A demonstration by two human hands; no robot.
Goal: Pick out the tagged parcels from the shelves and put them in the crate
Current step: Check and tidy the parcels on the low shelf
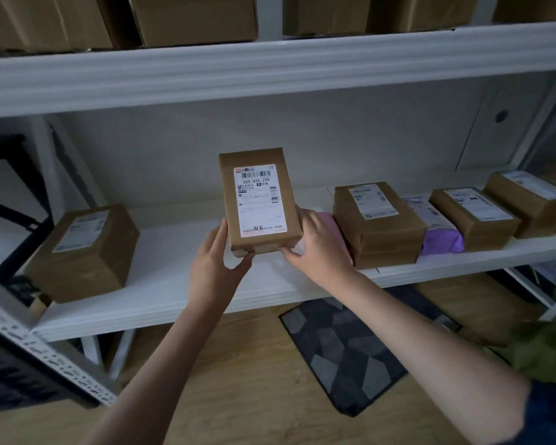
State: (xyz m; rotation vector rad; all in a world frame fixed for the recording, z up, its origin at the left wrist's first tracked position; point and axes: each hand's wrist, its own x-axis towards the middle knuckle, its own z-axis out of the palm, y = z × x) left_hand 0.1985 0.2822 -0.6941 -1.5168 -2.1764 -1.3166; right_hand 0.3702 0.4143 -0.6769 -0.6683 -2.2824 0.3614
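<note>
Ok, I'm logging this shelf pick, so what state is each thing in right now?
Held parcel: tilted up, label facing camera, gripped by both hands.
Left hand: grips its lower left corner.
Right hand: grips its lower right edge.
Pink parcel: lying flat, partly hidden.
Purple parcel: lying flat between boxes.
Left box: resting on shelf, untouched.

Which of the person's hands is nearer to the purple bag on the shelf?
Right. The right hand grips the held parcel on the side facing the purple bag, with a stack of boxes between. The left hand grips the parcel's far side.
</note>
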